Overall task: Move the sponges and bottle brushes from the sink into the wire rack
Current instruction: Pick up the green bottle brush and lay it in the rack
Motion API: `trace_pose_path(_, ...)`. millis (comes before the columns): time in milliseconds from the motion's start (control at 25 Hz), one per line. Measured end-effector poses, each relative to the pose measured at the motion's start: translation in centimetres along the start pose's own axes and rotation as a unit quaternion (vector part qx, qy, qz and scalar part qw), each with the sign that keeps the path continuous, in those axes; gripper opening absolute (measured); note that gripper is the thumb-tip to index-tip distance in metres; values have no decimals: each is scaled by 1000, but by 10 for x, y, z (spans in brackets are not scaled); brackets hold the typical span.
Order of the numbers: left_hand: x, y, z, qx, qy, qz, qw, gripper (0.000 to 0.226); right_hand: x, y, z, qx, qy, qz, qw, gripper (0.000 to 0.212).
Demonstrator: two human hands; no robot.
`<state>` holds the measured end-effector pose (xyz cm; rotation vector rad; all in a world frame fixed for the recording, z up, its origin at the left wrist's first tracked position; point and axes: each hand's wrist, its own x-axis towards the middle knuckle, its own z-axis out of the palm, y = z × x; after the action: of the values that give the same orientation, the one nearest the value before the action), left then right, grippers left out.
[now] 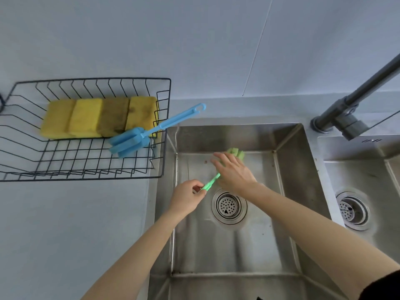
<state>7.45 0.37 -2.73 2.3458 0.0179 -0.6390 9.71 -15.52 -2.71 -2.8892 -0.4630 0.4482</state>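
Both hands in the sink point(287, 169). Left hand point(187, 197) pinches the handle end of the green bottle brush point(211, 182), grip clenched on it. Right hand point(232, 172) lies over the brush's middle, fingers spread; cannot tell whether its grip grasps the brush. Green foam head shows beyond the right fingers near the back wall. Wire rack point(164, 126) on the desk point(75, 224) holds four yellow sponges point(97, 118) in a row; blue bottle brush point(151, 132) rests inside, handle over the rim.

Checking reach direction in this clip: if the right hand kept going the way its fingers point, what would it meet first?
The right hand points up-left across the steel sink. Likely first contact is the sink's left wall, then the black wire rack beyond; depth is unclear.
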Motion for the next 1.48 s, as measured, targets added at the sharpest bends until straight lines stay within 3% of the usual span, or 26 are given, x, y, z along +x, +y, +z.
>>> trace_pose_path(280, -28, 26, -38, -5, 50, 52, 997, 24, -36, -41, -38, 15, 53, -75, 996, 37)
trace_pose_path(720, -70, 49, -87, 18, 89, 138, 986, 23, -79, -59, -86, -6, 96, 28, 995, 28)
trace_pose_path(920, -85, 49, -99, -22, 55, 141, 988, 30, -98, -60, -106, 110, 153, 80, 979, 24)
trace_pose_path(1080, -93, 54, -91, -19, -7, 145, 989, 56, -102, -73, -130, 310, 240, 110, 914, 16)
trace_pose_path(1200, -96, 61, -88, -13, 3, 180, 984, 72, -101, -81, -147, 462, 253, 117, 842, 7)
trace_pose_path(1320, -100, 65, -92, -34, 56, 207, 976, 69, -99, -85, -159, 586, 244, 108, 765, 12)
trace_pose_path(1480, -100, 58, -108, -60, 98, 195, 974, 62, -96, -87, -174, 630, 250, 84, 730, 9)
